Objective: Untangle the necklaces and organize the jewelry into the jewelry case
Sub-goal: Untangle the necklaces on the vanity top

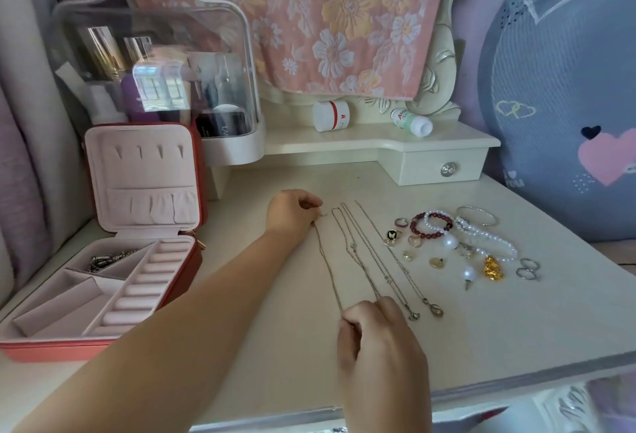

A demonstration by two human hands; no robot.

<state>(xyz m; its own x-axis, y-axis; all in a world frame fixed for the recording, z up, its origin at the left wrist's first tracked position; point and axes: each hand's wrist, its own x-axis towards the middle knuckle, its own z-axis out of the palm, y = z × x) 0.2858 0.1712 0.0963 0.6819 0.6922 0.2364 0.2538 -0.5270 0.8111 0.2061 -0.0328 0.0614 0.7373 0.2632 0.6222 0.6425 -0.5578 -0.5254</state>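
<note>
The left hand (pixel 292 214) pinches the far end of a thin necklace (pixel 327 267). The right hand (pixel 377 333) has its fingers curled and pinches the near end. The chain runs in a line on the bench (pixel 499 329) between the two hands. The other necklaces (pixel 435 310) lie just beside it, side by side, and they do not look knotted any more.

I think the step now is to lay this chain flat and straight. To do it well, pull softly from both ends and never yank, because the chain is thin and could snap. Keep it apart from the next chain so they do not cross. Look for any small loop or knot along it.

The open jewelry case (pixel 51 339) sits at the left, near the left arm. Something silvery (pixel 106 260) is already in one of its pockets. The small hooks (pixel 149 152) in the lid look good for hanging chains. The rings and bracelets (pixel 457 243) wait in a heap at the right.
</note>
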